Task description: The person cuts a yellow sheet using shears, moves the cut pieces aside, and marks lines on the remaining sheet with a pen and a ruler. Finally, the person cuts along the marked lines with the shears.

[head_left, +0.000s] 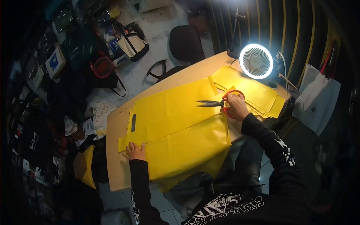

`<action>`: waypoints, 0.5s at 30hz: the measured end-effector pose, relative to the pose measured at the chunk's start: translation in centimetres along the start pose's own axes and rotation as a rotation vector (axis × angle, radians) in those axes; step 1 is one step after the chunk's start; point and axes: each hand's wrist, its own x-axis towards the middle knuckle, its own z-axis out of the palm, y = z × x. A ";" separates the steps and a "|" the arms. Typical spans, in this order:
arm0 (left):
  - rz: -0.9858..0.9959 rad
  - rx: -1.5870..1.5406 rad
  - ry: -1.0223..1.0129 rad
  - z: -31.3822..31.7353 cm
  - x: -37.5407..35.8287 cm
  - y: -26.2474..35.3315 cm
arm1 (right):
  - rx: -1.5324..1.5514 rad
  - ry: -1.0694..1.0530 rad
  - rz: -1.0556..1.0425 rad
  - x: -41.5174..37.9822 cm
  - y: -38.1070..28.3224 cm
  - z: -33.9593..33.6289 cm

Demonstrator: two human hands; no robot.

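My right hand (237, 107) is closed on scissors (212, 103) with red handles. Their dark blades point left over the upper right part of a large yellow sheet (176, 108) and look slightly parted. My left hand (135, 151) lies with fingers spread on the lower left edge of the yellow material, near a strip-shaped part at its corner. A long, slanting edge or cut line runs across the yellow sheet between my hands. The near part of the sheet hangs over the table's front edge. A dark grey strip (134, 123) lies at the sheet's left side.
Stacked yellow pieces (255, 90) lie on the wooden table (116, 165) at the right, below a lit ring fan (256, 61). A dark chair (185, 43) stands behind the table. White bags (317, 99) hang at right; bags and clutter fill the left side.
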 end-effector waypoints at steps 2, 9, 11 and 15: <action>0.050 -0.025 0.070 -0.1 -1.1 1.2 | 0.078 0.000 0.064 -0.4 -2.8 -2.2; 0.520 -0.259 0.082 -0.6 -7.5 7.3 | 0.173 -0.099 0.213 -8.0 -11.1 -7.3; 0.520 -0.284 0.067 -0.2 -7.5 7.9 | 0.169 -0.202 0.342 -8.7 -11.3 -7.1; 0.505 -0.295 0.068 -0.3 -7.4 7.8 | 0.190 -0.260 0.427 -8.3 -10.6 -7.9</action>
